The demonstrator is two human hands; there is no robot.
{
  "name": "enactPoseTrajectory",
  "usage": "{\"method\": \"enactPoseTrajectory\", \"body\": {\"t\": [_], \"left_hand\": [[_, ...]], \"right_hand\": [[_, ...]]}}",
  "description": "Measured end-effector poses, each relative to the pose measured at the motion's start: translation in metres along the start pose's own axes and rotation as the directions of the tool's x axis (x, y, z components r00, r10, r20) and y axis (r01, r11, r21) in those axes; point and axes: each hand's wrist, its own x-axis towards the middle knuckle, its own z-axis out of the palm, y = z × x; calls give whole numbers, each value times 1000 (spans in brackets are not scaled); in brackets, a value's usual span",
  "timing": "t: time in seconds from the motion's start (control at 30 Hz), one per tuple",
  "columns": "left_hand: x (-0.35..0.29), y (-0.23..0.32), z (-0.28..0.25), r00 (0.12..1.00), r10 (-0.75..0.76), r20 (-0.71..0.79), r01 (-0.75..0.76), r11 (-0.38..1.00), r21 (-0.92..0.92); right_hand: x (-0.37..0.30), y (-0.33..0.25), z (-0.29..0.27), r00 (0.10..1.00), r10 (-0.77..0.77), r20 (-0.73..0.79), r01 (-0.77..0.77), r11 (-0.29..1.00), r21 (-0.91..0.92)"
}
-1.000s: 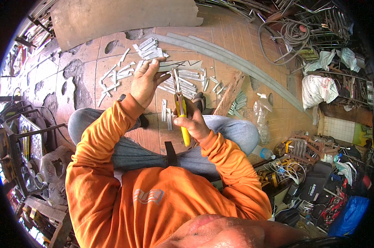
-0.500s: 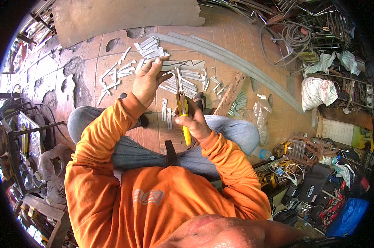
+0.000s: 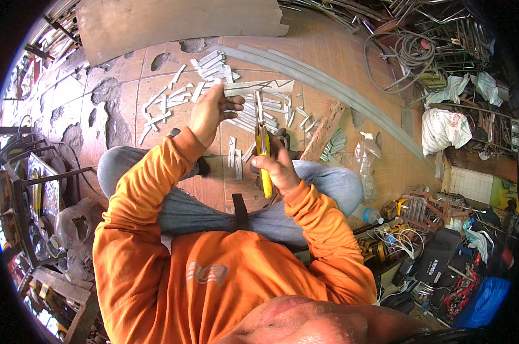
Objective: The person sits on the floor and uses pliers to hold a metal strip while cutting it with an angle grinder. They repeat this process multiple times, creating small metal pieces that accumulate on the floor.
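My left hand (image 3: 208, 113) pinches one end of a flat grey metal strip (image 3: 280, 86) between thumb and fingers, its other fingers loosely bent. Dark slanting lines mark the strip, which points to the right above the floor. My right hand (image 3: 278, 170) is wrapped round the yellow handles of a pair of tin snips (image 3: 265, 182). Their jaws point away from me and meet the strip's near edge partway along; whether they bite into it I cannot tell. Beneath, several cut metal strips (image 3: 213, 66) lie in loose heaps on the floor.
Long grey metal lengths (image 3: 322, 83) curve across the tiled floor (image 3: 322, 51). A wooden piece (image 3: 323, 131) and a clear plastic bottle (image 3: 364, 157) lie to the right. A large flat sheet (image 3: 173, 23) is at the far side. Tools, cables and a white sack (image 3: 444, 128) crowd the right.
The tin snips have shifted to the right and slightly away from me. The strip now reaches farther right, and the left hand's lower fingers look less tucked in.
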Motion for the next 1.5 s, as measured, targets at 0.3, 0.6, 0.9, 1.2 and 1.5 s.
{"method": "enactPoseTrajectory", "body": {"t": [0.3,0.6,0.9,1.2,1.5], "left_hand": [[-3,-4,8,1000,17,6,-17,996,85],[0,-7,7,1000,15,24,-17,997,79],[3,-15,3,997,68,38,-70,996,54],[-1,-14,5,994,100,53,-105,990,90],[-9,-25,5,989,107,103,-117,989,95]], "right_hand": [[-2,5,-2,992,103,67,-105,994,23],[-2,7,-4,994,103,18,-103,995,-16],[-3,0,-2,996,83,39,-85,995,44],[-4,0,1,999,46,-2,-46,999,7],[5,-1,-9,997,-45,-61,42,998,-53]]}}
